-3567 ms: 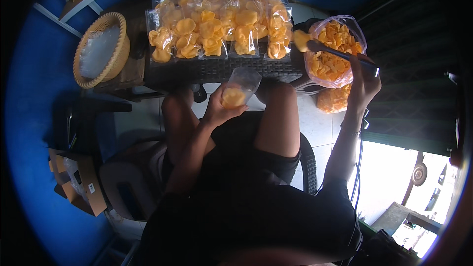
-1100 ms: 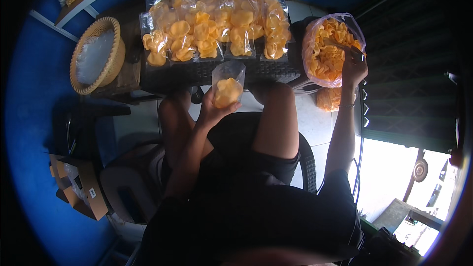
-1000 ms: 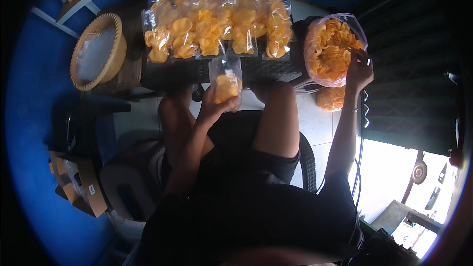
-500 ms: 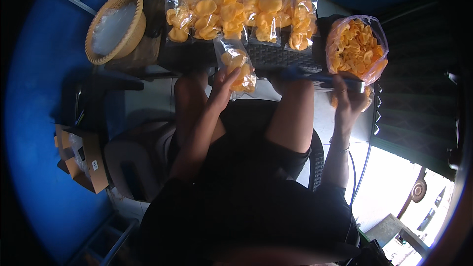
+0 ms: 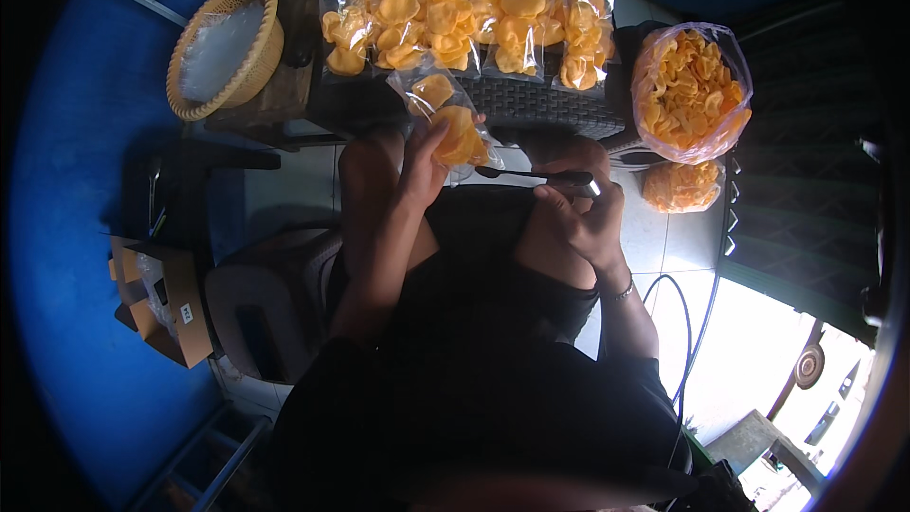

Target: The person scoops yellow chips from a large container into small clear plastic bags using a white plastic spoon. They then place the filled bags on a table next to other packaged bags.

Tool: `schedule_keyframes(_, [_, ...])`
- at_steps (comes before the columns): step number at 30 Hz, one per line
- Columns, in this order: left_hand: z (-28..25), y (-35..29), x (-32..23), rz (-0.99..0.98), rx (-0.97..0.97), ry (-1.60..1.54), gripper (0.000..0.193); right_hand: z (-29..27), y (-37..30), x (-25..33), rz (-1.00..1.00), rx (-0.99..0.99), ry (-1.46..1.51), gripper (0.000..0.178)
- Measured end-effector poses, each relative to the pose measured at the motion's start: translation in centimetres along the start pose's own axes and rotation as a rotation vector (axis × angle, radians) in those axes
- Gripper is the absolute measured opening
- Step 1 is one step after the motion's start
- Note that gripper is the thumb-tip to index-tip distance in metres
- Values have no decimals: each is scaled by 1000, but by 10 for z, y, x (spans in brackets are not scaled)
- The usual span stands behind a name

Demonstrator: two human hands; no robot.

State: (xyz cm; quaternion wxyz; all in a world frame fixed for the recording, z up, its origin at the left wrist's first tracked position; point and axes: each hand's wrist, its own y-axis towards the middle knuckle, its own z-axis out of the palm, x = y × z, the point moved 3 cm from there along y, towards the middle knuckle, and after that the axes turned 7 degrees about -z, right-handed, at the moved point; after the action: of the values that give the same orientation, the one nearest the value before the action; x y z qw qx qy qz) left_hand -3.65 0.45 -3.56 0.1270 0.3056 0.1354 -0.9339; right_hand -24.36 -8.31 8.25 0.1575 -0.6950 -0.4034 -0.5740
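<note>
My left hand [image 5: 425, 166] is closed around a clear plastic bag [image 5: 453, 137] of round yellow-orange crackers, held tilted above my lap. My right hand [image 5: 586, 218] grips black tongs [image 5: 540, 176] with a shiny metal end. Their dark tip points left, close to the lower end of the held bag; whether it touches the bag I cannot tell. Ahead, several filled clear bags [image 5: 445, 24] of the same crackers lie in rows on a dark woven table [image 5: 540, 104]. A large open bag [image 5: 690, 95] of loose crackers stands to the right.
Below the large bag sits a smaller bag of crackers [image 5: 682, 187]. A wicker basket [image 5: 267, 47] with clear plastic bags stands at the far left. An open cardboard box [image 5: 180, 322] is low on the left, beside a dark chair [image 5: 270, 303]. A cable [image 5: 697, 332] runs down on the right.
My right hand has swung left with the tongs, from beside the large bag to near the held bag. The bag in my left hand has tilted, and its crackers sit differently.
</note>
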Motion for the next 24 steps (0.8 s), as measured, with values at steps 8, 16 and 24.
schedule_keyframes(8, [-1, 2, 2, 14, -5, 25, 42, 3, 4, 7, 31, -24, 31, 27])
schedule_keyframes(16, [13, -2, -8, 10, -94, 149, 41, 6, 9, 12, -41, -63, -3, 27])
schedule_keyframes(24, [47, -19, -34, -30, -173, 407, 42, 9, 8, 14, 50, -59, 90, 27])
